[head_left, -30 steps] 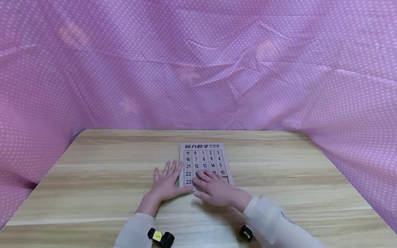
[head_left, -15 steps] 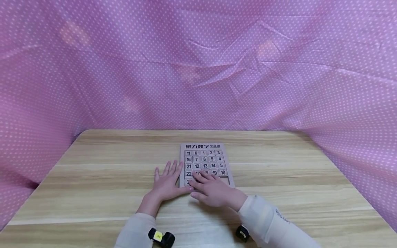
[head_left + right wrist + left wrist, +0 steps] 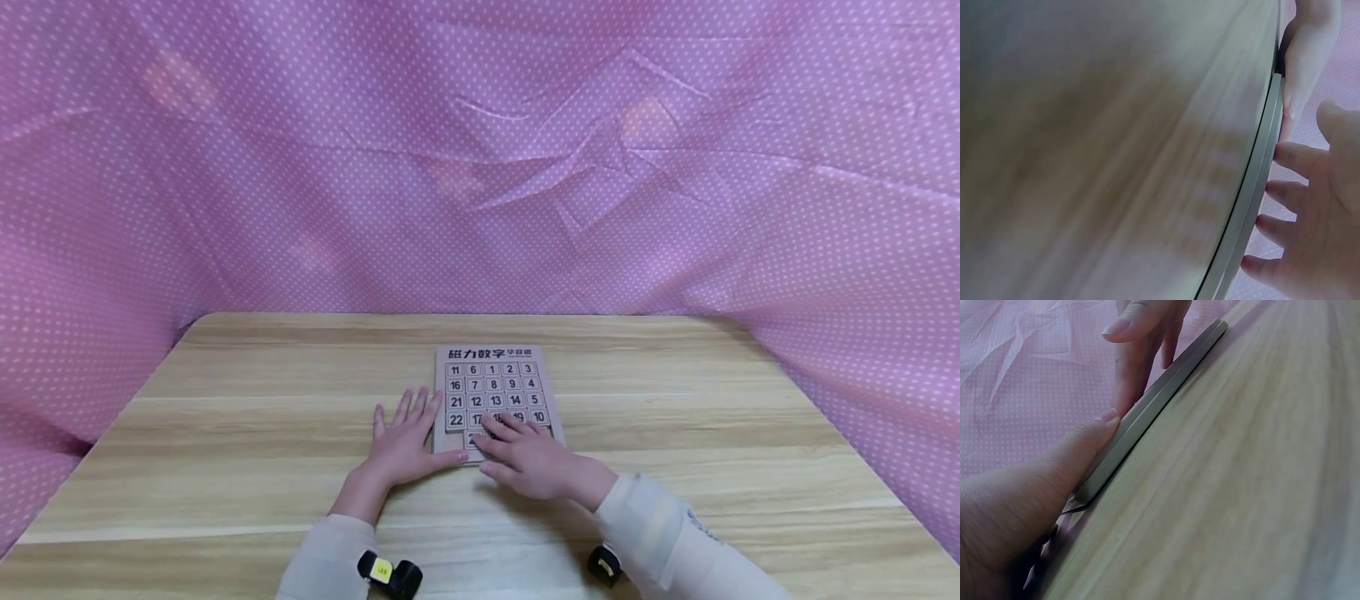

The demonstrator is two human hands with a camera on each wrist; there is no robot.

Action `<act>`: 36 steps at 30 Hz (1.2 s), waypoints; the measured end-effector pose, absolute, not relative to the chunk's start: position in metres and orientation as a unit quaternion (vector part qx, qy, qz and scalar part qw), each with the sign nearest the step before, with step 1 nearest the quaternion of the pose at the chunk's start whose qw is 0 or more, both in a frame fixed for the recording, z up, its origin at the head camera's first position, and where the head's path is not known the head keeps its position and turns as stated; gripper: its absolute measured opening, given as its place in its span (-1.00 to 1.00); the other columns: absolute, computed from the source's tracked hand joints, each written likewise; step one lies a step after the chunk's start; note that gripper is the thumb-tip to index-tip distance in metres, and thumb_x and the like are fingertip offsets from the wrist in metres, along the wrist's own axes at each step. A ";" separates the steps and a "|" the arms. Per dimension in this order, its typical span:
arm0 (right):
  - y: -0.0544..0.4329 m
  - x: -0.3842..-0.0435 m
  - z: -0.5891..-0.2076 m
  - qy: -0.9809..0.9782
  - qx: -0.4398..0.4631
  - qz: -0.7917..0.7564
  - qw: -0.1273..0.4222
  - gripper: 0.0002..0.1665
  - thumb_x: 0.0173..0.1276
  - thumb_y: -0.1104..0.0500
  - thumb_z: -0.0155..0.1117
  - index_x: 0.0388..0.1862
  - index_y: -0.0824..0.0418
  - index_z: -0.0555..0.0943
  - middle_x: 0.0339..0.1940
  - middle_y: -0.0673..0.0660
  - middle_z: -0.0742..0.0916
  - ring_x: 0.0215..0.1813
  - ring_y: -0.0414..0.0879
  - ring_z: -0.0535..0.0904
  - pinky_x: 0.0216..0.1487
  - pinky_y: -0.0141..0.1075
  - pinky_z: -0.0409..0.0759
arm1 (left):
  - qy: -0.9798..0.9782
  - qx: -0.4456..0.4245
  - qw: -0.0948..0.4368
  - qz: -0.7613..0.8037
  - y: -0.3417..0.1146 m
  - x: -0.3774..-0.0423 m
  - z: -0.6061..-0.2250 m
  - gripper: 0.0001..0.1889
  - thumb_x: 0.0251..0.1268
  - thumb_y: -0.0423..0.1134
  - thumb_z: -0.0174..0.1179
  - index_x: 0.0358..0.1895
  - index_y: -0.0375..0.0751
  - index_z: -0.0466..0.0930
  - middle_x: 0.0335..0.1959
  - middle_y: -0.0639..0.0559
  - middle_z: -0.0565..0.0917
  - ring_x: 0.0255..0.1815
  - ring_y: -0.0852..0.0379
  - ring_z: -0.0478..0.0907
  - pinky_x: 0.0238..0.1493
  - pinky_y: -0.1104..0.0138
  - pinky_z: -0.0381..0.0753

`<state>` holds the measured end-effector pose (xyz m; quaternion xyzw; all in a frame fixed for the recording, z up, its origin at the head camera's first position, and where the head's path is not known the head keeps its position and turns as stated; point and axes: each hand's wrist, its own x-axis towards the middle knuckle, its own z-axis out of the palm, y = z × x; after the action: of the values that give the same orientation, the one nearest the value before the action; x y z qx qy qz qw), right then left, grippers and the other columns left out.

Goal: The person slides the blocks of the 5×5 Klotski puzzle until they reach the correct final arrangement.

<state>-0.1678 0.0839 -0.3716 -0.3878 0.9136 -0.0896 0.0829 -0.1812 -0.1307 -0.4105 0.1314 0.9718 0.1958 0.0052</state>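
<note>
A magnetic number sliding puzzle [image 3: 501,355] lies flat on the table, with rows of numbered tiles under a title band. My left hand [image 3: 401,450] rests beside its left side with fingers spread, and its thumb [image 3: 1085,444] presses the near edge. Over the lower rows, my right hand [image 3: 536,467] has its fingers extended, fingertips touching the board in the right wrist view. The bottom-left slot [image 3: 454,442] shows no tile. A partly covered tile [image 3: 471,439] sits just right of that slot. My right hand hides the rest of the bottom row.
The wood-grain table [image 3: 262,375] extends to both sides of the puzzle. A pink polka-dot cloth [image 3: 480,167] hangs behind it and along both sides. Black wrist cameras [image 3: 390,575] sit by the sleeves.
My right hand went left over the bottom row, then back right. The tile 23 has slid right out of the bottom-left corner, so the gap now lies there. The left hand stayed still.
</note>
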 end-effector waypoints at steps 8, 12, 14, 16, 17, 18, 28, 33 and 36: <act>0.088 -0.169 -0.372 0.914 -0.385 -0.095 0.088 -0.39 0.35 -0.19 -0.35 0.28 0.04 0.20 0.33 0.09 0.13 0.31 0.13 -0.06 0.18 0.10 -0.07 | 0.972 0.134 0.010 0.193 -0.132 -0.183 -0.409 0.09 -0.29 0.53 -0.10 0.34 -0.10 -0.07 0.33 -0.11 -0.08 0.31 -0.08 -0.30 0.13 -0.11 -0.48; 0.085 -0.170 -0.368 0.915 -0.377 -0.099 0.099 -0.35 0.33 -0.23 -0.40 0.28 0.05 0.21 0.33 0.09 0.13 0.31 0.13 -0.07 0.19 0.09 -0.07 | 0.971 0.136 0.010 0.195 -0.134 -0.184 -0.408 0.09 -0.28 0.53 -0.09 0.33 -0.11 -0.06 0.33 -0.12 -0.07 0.31 -0.09 -0.29 0.13 -0.12 -0.47; 0.081 -0.171 -0.366 0.916 -0.372 -0.103 0.107 -0.32 0.32 -0.25 -0.42 0.28 0.07 0.20 0.33 0.10 0.13 0.30 0.14 -0.06 0.19 0.09 -0.07 | 0.971 0.137 0.011 0.195 -0.135 -0.185 -0.407 0.09 -0.29 0.53 -0.10 0.33 -0.11 -0.06 0.33 -0.12 -0.07 0.31 -0.09 -0.29 0.13 -0.12 -0.47; 0.077 -0.174 -0.363 0.918 -0.366 -0.107 0.108 -0.31 0.32 -0.25 -0.41 0.28 0.09 0.19 0.33 0.11 0.14 0.30 0.15 -0.05 0.18 0.10 -0.06 | 0.971 0.139 0.011 0.195 -0.136 -0.186 -0.406 0.10 -0.29 0.54 -0.12 0.33 -0.11 -0.06 0.33 -0.12 -0.07 0.31 -0.09 -0.28 0.13 -0.12 -0.47; 0.074 -0.175 -0.363 0.919 -0.364 -0.111 0.107 -0.32 0.33 -0.24 -0.39 0.29 0.10 0.19 0.33 0.12 0.15 0.30 0.15 -0.04 0.17 0.11 -0.04 | 0.971 0.141 0.011 0.193 -0.136 -0.186 -0.406 0.10 -0.30 0.55 -0.13 0.33 -0.11 -0.06 0.33 -0.12 -0.07 0.31 -0.09 -0.28 0.13 -0.12 -0.46; 0.071 -0.178 -0.362 0.920 -0.362 -0.114 0.102 -0.33 0.33 -0.22 -0.36 0.28 0.11 0.19 0.32 0.13 0.16 0.29 0.16 -0.03 0.16 0.12 -0.03 | 0.971 0.142 0.011 0.192 -0.137 -0.187 -0.406 0.11 -0.31 0.56 -0.15 0.33 -0.11 -0.07 0.33 -0.12 -0.08 0.31 -0.09 -0.28 0.13 -0.12 -0.46; 0.046 -0.214 -0.364 0.940 -0.308 -0.112 0.092 -0.31 0.34 -0.22 -0.38 0.32 0.13 0.11 0.34 0.12 0.13 0.31 0.13 -0.09 0.17 0.13 -0.04 | 0.971 0.149 0.016 0.188 -0.137 -0.190 -0.403 0.08 -0.26 0.52 -0.09 0.34 -0.10 -0.07 0.33 -0.11 -0.08 0.31 -0.08 -0.29 0.12 -0.13 -0.46; 0.035 -0.227 -0.366 0.946 -0.289 -0.104 0.105 -0.29 0.32 -0.26 -0.43 0.33 0.09 0.07 0.35 0.07 0.08 0.33 0.08 -0.14 0.18 0.10 -0.06 | 0.971 0.150 0.016 0.183 -0.138 -0.190 -0.402 0.07 -0.24 0.51 -0.09 0.34 -0.10 -0.08 0.33 -0.11 -0.08 0.31 -0.08 -0.28 0.12 -0.13 -0.45; 0.029 -0.232 -0.367 0.948 -0.282 -0.095 0.114 -0.27 0.30 -0.29 -0.46 0.34 0.06 0.05 0.36 0.05 0.05 0.33 0.07 -0.16 0.19 0.09 -0.08 | 0.972 0.150 0.014 0.181 -0.138 -0.190 -0.403 0.06 -0.24 0.51 -0.09 0.34 -0.10 -0.07 0.33 -0.11 -0.07 0.31 -0.08 -0.27 0.12 -0.14 -0.44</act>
<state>-0.2325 0.0292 -0.3667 -0.2822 0.9478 -0.0954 0.1137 -0.1898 -0.1383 -0.4029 0.1504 0.9718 0.1810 0.0136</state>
